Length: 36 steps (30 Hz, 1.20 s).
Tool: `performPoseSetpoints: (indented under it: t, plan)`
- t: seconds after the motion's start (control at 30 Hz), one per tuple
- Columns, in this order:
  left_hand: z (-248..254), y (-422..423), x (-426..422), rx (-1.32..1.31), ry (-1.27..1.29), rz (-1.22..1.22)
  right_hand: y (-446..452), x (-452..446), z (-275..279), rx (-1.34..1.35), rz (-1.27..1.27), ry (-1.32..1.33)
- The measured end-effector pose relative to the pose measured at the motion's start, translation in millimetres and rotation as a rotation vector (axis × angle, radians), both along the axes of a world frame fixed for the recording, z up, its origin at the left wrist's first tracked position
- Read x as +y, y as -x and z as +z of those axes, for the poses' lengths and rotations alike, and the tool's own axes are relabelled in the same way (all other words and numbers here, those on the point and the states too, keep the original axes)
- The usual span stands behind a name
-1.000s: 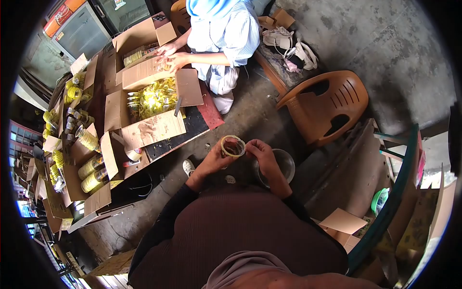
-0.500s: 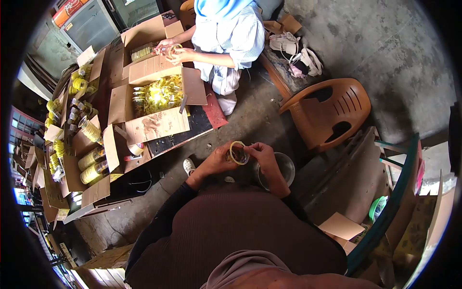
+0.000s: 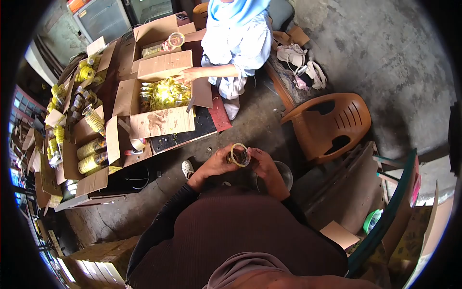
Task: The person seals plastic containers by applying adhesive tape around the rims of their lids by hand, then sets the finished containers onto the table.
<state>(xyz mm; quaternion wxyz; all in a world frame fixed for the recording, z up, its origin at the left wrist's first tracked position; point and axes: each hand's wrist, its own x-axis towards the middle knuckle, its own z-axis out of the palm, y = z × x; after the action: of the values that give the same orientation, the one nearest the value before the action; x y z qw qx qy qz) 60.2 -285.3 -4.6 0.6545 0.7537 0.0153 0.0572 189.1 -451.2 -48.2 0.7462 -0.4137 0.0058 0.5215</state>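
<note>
In front of my belly, my left hand is wrapped round a clear plastic cup with a yellow rim. Something dark is inside the cup, too small to name. My right hand grips the cup's right side near the rim, with fingers bent and pressed together. Beneath my right forearm stands a round metal bowl, partly hidden by the arm.
Left, a table carries an open carton of yellow strips and a carton of stacked cups. A person in a striped shirt stands behind it, holding another cup. An orange chair is on the right.
My right fingers have shifted from the rim's top toward the cup's side. The other person's one hand has left their cup and now reaches to the yellow strips. The view has shifted slightly.
</note>
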Motion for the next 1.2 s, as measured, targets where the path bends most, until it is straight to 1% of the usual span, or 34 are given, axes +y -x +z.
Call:
performPoseSetpoints:
  t: [0.03,0.07,0.17,0.23,0.27,0.33,0.37,0.43,0.47,0.53,0.57,0.63,0.67,0.7,0.73,0.77,0.8,0.83,0.87,0.9,0.97,1.03,1.07,1.1,1.17,1.2]
  plan:
    - [-3.0,1.9,-0.2,-0.056,-0.019,0.004,1.3,2.1,-0.7,0.061,-0.002,-0.018]
    - [-5.1,5.0,0.3,-0.110,-0.039,0.009,2.5,4.5,-0.8,0.057,0.018,-0.015]
    - [-5.9,19.9,3.8,-0.050,-0.009,0.017,7.3,11.7,2.2,0.110,0.095,0.062]
    - [-9.6,29.6,5.2,-0.041,-0.020,0.053,11.1,16.1,6.1,-0.028,0.151,0.149]
    - [-13.0,34.5,6.5,-0.032,-0.008,0.062,12.9,19.1,4.5,-0.030,0.167,0.150]
    - [-19.1,42.4,10.5,-0.037,-0.030,0.097,17.2,27.2,-0.9,-0.184,0.253,0.129]
    - [-20.6,46.7,11.7,-0.036,-0.028,0.113,19.8,31.0,-3.3,-0.183,0.270,0.130]
    - [-12.3,55.5,13.8,0.046,0.036,0.144,24.1,39.0,-6.9,-0.358,0.287,0.189]
    - [-13.3,58.8,15.1,0.049,0.037,0.158,24.7,42.4,-7.8,-0.356,0.300,0.187]
    - [-20.1,64.5,18.8,0.084,-0.007,0.231,26.5,48.9,-6.9,-0.582,0.371,0.235]
    - [-25.6,66.3,22.8,0.089,-0.008,0.237,27.5,51.3,-5.4,-0.579,0.377,0.232]
    - [-44.8,69.0,33.8,-0.055,0.031,0.429,31.4,56.3,5.0,-0.829,0.510,0.256]
    - [-60.2,70.9,41.3,-0.088,0.129,0.477,33.1,58.0,3.3,-0.824,0.513,0.256]
    - [-59.3,72.8,50.8,-0.057,0.180,0.503,34.8,59.4,0.4,-0.771,0.477,0.227]
    - [-58.1,75.5,59.8,-0.103,0.260,0.498,35.9,61.3,-2.1,-0.721,0.442,0.197]
    - [-56.6,77.9,69.6,-0.153,0.340,0.494,35.4,63.0,-3.4,-0.721,0.446,0.196]
    - [-51.9,80.8,82.9,-0.124,0.287,0.489,33.0,65.2,-4.2,-0.753,0.395,0.239]
    - [-47.5,82.2,90.8,-0.151,0.430,0.476,29.7,68.6,-5.2,-0.787,0.343,0.279]
    - [-42.4,83.0,100.8,-0.117,0.389,0.496,25.9,71.5,-7.5,-0.825,0.302,0.328]
    - [-39.1,84.0,112.5,-0.084,0.348,0.517,20.8,73.7,-15.1,-0.830,0.307,0.319]
    - [-37.3,84.2,134.8,-0.091,0.334,0.518,9.3,78.7,-30.6,-1.060,0.185,0.415]
    - [-30.6,84.9,154.9,-0.151,0.351,0.594,3.4,89.5,-30.3,-1.025,0.206,0.398]
    - [-35.5,88.0,173.3,-0.095,0.030,0.653,3.7,96.2,-33.3,-1.042,0.137,0.351]
    - [-37.9,89.8,190.1,-0.099,0.023,0.669,4.7,106.7,-31.7,-1.056,0.069,0.303]
    - [-43.5,95.7,223.1,-0.154,-0.128,0.816,5.5,125.5,-26.7,-1.059,0.118,0.314]
    - [-44.9,101.2,242.0,-0.173,-0.164,0.891,6.2,136.3,-26.3,-1.075,0.157,0.355]
